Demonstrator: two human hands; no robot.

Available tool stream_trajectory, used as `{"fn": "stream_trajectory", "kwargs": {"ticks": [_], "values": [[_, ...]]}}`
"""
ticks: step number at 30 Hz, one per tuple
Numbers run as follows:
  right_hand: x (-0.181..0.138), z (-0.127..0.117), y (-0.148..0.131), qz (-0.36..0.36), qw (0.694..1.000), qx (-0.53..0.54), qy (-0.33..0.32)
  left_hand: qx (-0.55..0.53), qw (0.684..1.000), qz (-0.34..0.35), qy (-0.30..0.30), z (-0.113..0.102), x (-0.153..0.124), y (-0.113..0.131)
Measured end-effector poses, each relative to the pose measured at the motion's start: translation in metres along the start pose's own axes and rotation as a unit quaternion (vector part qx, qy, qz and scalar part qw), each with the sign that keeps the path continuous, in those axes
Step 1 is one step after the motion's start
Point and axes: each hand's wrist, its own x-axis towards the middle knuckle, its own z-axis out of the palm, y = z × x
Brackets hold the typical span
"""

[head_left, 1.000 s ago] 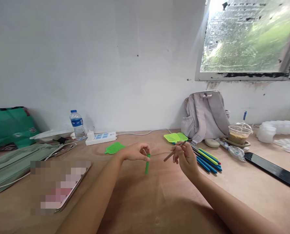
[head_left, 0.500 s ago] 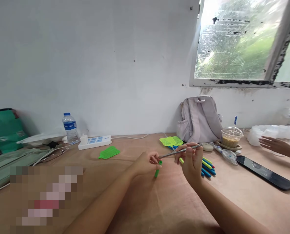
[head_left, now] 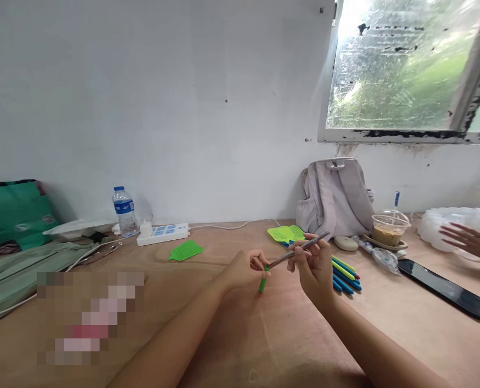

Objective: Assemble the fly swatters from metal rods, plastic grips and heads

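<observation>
My left hand (head_left: 252, 269) pinches a short green tube (head_left: 263, 284) upright between thumb and fingers, its upper end just above the fingertips. My right hand (head_left: 314, 267) holds a thin silver metal rod (head_left: 300, 251) slantwise, thumb and fingers closed on it. The rod's lower tip reaches the tube's upper end; whether it is inside cannot be made out. A green mesh fly swatter head (head_left: 186, 250) lies to the left of my hands. Behind them rest yellow-green swatter heads (head_left: 282, 233) with blue ones partly hidden below. Beside my right hand is a bundle of blue and yellow tubes (head_left: 347, 275).
A phone (head_left: 445, 288), a drink cup (head_left: 386, 231), a round beige case (head_left: 346, 244) and a backpack (head_left: 336, 194) stand or lie to the right. Another person's hand (head_left: 472, 241) is near white plastic cups (head_left: 437, 229). A power strip (head_left: 162, 233) and water bottle (head_left: 125, 213) are at the back left.
The rod has tilted more steeply, its tip now at the top of the green tube. My right hand has shifted slightly left. The view has turned a little to the left.
</observation>
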Motion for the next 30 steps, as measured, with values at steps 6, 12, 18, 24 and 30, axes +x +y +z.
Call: {"fn": "stream_trajectory", "kwargs": {"ticks": [6,12,18,24,30], "values": [[-0.004,0.003,0.012,0.040,0.997,-0.039,-0.051,-0.017,0.999,-0.014,-0.045,0.009,-0.004,0.006],[-0.011,0.000,0.032,0.080,0.993,-0.048,-0.076,0.042,0.996,0.050,-0.062,0.016,-0.009,0.016],[-0.010,-0.005,0.035,0.075,0.994,-0.064,-0.042,0.024,0.999,0.005,0.043,0.016,-0.006,0.008],[-0.008,-0.006,0.029,0.084,0.987,-0.107,-0.082,-0.109,0.994,0.005,0.016,0.027,-0.003,-0.002],[-0.012,-0.002,0.029,0.059,0.966,-0.201,-0.153,-0.112,0.993,0.033,-0.017,0.019,0.000,-0.018]]}}
